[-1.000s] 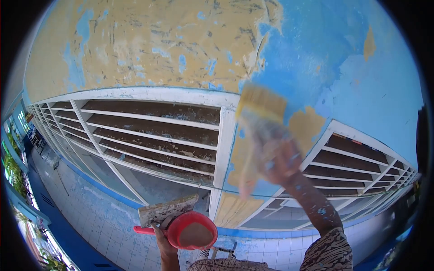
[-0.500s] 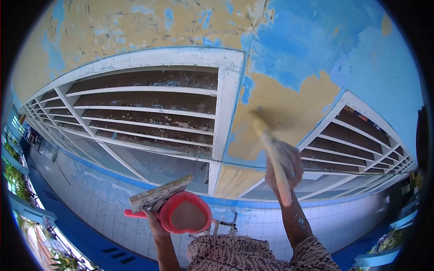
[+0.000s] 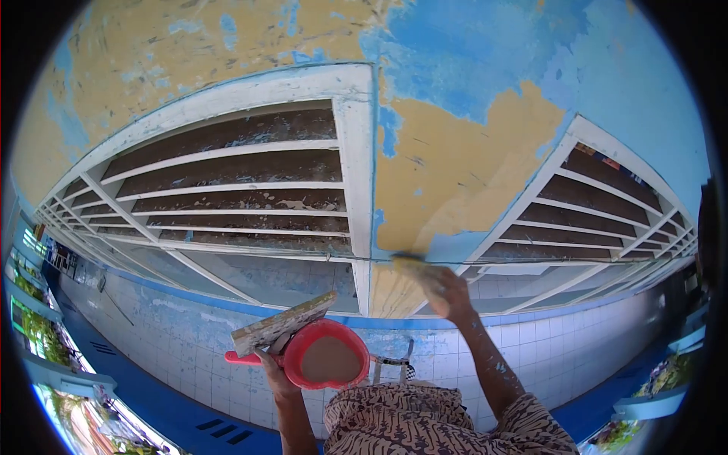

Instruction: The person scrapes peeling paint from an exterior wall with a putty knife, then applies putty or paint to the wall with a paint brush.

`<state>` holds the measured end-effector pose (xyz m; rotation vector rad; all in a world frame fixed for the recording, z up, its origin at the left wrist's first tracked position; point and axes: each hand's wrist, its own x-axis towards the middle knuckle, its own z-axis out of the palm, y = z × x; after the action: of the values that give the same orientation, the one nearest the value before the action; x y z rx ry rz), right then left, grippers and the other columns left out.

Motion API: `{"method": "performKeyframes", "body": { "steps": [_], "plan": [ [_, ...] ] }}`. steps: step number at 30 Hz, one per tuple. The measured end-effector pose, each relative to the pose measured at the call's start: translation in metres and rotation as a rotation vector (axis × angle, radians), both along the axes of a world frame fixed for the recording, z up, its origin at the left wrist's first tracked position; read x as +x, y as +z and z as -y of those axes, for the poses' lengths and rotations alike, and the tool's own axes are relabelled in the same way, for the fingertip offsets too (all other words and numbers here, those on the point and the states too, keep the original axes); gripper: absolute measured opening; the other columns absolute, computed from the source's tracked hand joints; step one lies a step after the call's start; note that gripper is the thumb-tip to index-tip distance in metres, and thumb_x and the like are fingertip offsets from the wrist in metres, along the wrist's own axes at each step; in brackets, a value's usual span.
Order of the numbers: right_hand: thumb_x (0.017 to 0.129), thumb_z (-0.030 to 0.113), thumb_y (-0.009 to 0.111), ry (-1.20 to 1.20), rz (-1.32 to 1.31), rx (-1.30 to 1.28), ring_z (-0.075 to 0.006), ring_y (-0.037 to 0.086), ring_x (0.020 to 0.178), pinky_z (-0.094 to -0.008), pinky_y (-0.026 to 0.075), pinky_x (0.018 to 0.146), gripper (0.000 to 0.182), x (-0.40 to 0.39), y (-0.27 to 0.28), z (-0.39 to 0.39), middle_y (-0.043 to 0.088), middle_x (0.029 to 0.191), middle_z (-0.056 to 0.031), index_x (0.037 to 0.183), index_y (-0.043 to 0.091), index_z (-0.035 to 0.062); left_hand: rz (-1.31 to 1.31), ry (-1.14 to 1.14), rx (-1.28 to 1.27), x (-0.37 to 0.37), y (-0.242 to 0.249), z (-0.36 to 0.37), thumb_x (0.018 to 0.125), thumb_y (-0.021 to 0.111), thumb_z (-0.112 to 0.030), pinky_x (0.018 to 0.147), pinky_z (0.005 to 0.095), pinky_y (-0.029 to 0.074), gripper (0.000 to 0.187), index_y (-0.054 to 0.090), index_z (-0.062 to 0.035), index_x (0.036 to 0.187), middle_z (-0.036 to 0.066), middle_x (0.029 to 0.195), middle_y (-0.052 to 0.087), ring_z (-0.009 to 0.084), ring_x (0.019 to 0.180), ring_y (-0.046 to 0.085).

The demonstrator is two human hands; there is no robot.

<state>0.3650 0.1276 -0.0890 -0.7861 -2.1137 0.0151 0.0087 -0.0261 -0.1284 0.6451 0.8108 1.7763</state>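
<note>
My left hand [image 3: 274,373] is closed around the handle of a red plastic dipper [image 3: 299,379], which holds a grey-brown paste [image 3: 331,359]. Pinned against the dipper in the same hand is a flat, paste-smeared trowel [image 3: 284,324], its long edge tilted up to the right. My right hand [image 3: 449,293] grips what looks like a long-handled brush [image 3: 408,263], smeared by motion. Its dark tip is at the wall's lower ledge, between the two window frames. Around it, the tan patch of wall [image 3: 455,174] has ragged edges against blue paint.
A white slatted window frame [image 3: 355,167] stands left of the tan patch, and another slatted window [image 3: 584,205] stands right. Pale tiles [image 3: 182,341] run below, with a blue floor strip [image 3: 243,421]. Behind the dipper, part of a stool or ladder [image 3: 390,370] shows.
My right hand has moved down and slightly left, bringing the brush from the middle of the tan patch to the ledge. The view has shifted; the dipper and trowel stay in my left hand.
</note>
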Motion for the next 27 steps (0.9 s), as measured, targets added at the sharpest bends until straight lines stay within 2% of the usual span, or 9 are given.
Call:
{"method": "performKeyframes", "body": {
  "steps": [2,4,7,10,13,16,21,24,27],
  "plan": [
    [0.081,0.010,0.066,-0.028,-0.206,0.169,-0.0284,0.068,0.096,-0.0427,0.056,0.082,0.031,0.025,0.025,-0.006,0.069,0.101,-0.0127,0.112,0.067,0.0060,0.048,0.039,-0.019,0.008,0.003,-0.005,0.096,0.036,-0.066,0.104,0.0434,0.043,0.081,0.059,0.0076,0.122,0.019,0.124,0.061,0.0298,0.114,0.057],
    [0.081,-0.008,0.065,-0.296,-0.272,0.261,-0.0362,0.067,0.095,-0.0429,0.057,0.078,0.023,0.027,0.085,0.018,0.068,0.101,-0.0193,0.102,0.064,0.0002,0.024,0.018,-0.030,0.008,0.004,-0.006,0.096,0.036,-0.066,0.103,0.0430,0.043,0.081,0.058,0.0077,0.122,0.019,0.124,0.061,0.0295,0.114,0.057],
    [0.086,-0.001,0.068,-0.630,-0.263,0.697,-0.0404,0.067,0.092,-0.0432,0.060,0.077,0.024,0.040,0.097,0.026,0.065,0.104,-0.0213,0.108,0.061,-0.0056,-0.006,-0.010,-0.066,0.013,0.007,-0.010,0.095,0.036,-0.068,0.103,0.0423,0.043,0.083,0.057,0.0079,0.123,0.019,0.125,0.061,0.0291,0.114,0.057],
    [0.090,0.010,0.067,-0.366,-0.447,0.247,-0.0358,0.065,0.102,-0.0425,0.057,0.079,0.022,0.034,0.011,0.031,0.065,0.109,-0.0200,0.107,0.062,-0.0023,-0.006,-0.036,-0.090,0.022,0.007,-0.017,0.094,0.036,-0.069,0.103,0.0419,0.043,0.085,0.057,0.0085,0.123,0.019,0.125,0.060,0.0292,0.115,0.056],
    [0.066,0.002,0.071,-0.403,-0.025,0.154,-0.0321,0.065,0.106,-0.0398,0.058,0.084,0.034,0.022,-0.067,0.042,0.068,0.113,-0.0095,0.099,0.071,0.0087,-0.010,-0.077,-0.100,0.029,0.009,-0.023,0.094,0.034,-0.070,0.103,0.0420,0.043,0.087,0.056,0.0092,0.124,0.019,0.126,0.060,0.0293,0.115,0.056],
    [0.069,0.001,0.071,-0.405,-0.108,-0.094,-0.0314,0.067,0.099,-0.0377,0.058,0.079,0.035,0.030,-0.088,0.061,0.069,0.110,-0.0103,0.103,0.072,0.0079,-0.028,-0.101,-0.089,0.036,0.014,-0.028,0.094,0.033,-0.071,0.104,0.0420,0.042,0.089,0.054,0.0101,0.125,0.019,0.128,0.059,0.0291,0.117,0.055],
    [0.080,-0.007,0.065,-0.653,-0.554,0.220,-0.0316,0.067,0.092,-0.0364,0.055,0.077,0.027,0.042,0.004,0.050,0.068,0.106,-0.0155,0.104,0.071,0.0017,-0.050,-0.131,-0.111,0.046,0.025,-0.027,0.094,0.031,-0.071,0.106,0.0415,0.040,0.091,0.051,0.0110,0.128,0.019,0.130,0.056,0.0283,0.119,0.052],
    [0.080,-0.007,0.067,-0.656,-0.558,0.230,-0.0293,0.066,0.094,-0.0360,0.054,0.081,0.028,0.023,-0.028,0.049,0.067,0.108,-0.0147,0.106,0.070,0.0010,0.000,-0.110,-0.122,0.058,0.031,-0.034,0.094,0.032,-0.071,0.107,0.0407,0.039,0.092,0.050,0.0117,0.128,0.019,0.132,0.054,0.0280,0.121,0.050],
    [0.080,0.000,0.068,-0.513,-0.785,-0.384,-0.0302,0.063,0.106,-0.0346,0.055,0.084,0.034,-0.038,-0.101,0.052,0.063,0.118,-0.0128,0.111,0.070,0.0112,-0.005,-0.186,-0.137,0.059,0.036,-0.030,0.093,0.034,-0.071,0.108,0.0402,0.038,0.092,0.049,0.0125,0.129,0.020,0.133,0.053,0.0281,0.122,0.049]
  ]
}}
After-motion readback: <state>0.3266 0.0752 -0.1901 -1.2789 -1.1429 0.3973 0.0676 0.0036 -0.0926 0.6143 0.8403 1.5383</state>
